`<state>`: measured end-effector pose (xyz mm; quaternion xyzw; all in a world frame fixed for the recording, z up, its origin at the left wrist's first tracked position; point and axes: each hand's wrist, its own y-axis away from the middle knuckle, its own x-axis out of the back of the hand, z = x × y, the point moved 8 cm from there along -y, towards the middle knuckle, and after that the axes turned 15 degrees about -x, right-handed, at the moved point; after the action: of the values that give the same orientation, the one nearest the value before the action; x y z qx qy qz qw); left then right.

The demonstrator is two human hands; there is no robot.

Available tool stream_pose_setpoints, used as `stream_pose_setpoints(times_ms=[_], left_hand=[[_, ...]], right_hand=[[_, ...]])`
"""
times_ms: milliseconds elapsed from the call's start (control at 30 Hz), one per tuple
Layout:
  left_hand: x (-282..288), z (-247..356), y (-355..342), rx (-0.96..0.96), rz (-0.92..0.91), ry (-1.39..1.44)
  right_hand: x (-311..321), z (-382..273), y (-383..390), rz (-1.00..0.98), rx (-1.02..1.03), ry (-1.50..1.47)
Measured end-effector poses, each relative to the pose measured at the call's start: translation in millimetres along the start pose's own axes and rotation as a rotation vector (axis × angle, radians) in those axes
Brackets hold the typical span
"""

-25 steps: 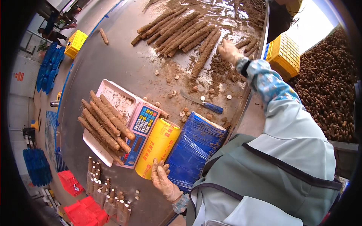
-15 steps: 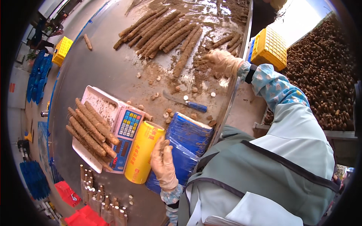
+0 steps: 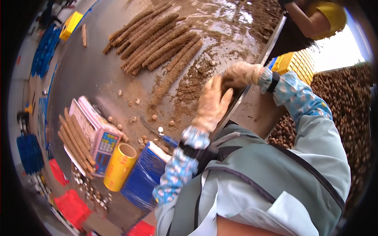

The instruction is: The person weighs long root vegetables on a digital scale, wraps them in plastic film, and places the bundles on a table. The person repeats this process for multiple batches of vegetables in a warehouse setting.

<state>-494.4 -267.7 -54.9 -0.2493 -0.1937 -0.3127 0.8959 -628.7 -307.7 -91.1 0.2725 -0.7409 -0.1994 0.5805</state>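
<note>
My left hand (image 3: 212, 105), in a pale dirty glove, is stretched over the table's near edge with fingers and thumb apart. Just beyond it, my gloved right hand (image 3: 242, 74) curls its fingers downward at the edge. Something dark brown shows between the two hands, too shaded to name. Long soil-covered yams (image 3: 151, 37) lie in a row on the table, one of them closer to my left hand. A curved knife with a blue handle (image 3: 169, 141) rests left of my left forearm, among small cut yam ends (image 3: 154, 117).
A pink and blue scale (image 3: 103, 139) carries several yams (image 3: 75, 143). Beside it stand a yellow film roll (image 3: 120, 167) and a blue plastic-wrapped block (image 3: 145, 177). Yellow crates (image 3: 297, 65) and a big heap of yams (image 3: 342, 94) are right. A person's arm (image 3: 307, 21) is at upper right.
My left hand has left the blue block and moved up and right beside my right hand. My right hand has come slightly nearer. The view has shifted; another person's arm now shows.
</note>
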Motion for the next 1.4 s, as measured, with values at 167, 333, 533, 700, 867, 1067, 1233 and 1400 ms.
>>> stream_pose_setpoints(times_ms=[167, 333, 533, 700, 867, 1067, 1233, 1400], left_hand=[[-96, -52, -18, 0.299, -0.138, 0.027], [-105, -29, 9, 0.065, -0.279, -0.444], [-103, -24, 12, 0.362, -0.440, -0.171], [-109, -31, 25, 0.389, -0.359, -0.118], [-115, -31, 14, 0.343, -0.374, -0.136], [-104, -21, 1, 0.209, -0.295, -0.396], [-95, -14, -4, 0.365, -0.401, -0.172], [-98, -15, -6, 0.337, -0.424, -0.184]], right_hand=[[-20, 41, 3, -0.135, 0.162, -0.269], [23, -5, -20, -0.047, 0.221, 0.423], [-65, -197, 22, 0.237, 1.216, 0.354], [-140, -218, 22, 0.110, 1.538, 0.633], [-139, -177, -38, 0.221, 1.368, 0.552], [-65, -94, -68, 0.201, 0.982, 0.700], [39, 56, -108, 0.272, 0.455, 0.686], [100, 133, -101, 0.539, -0.001, 0.767]])
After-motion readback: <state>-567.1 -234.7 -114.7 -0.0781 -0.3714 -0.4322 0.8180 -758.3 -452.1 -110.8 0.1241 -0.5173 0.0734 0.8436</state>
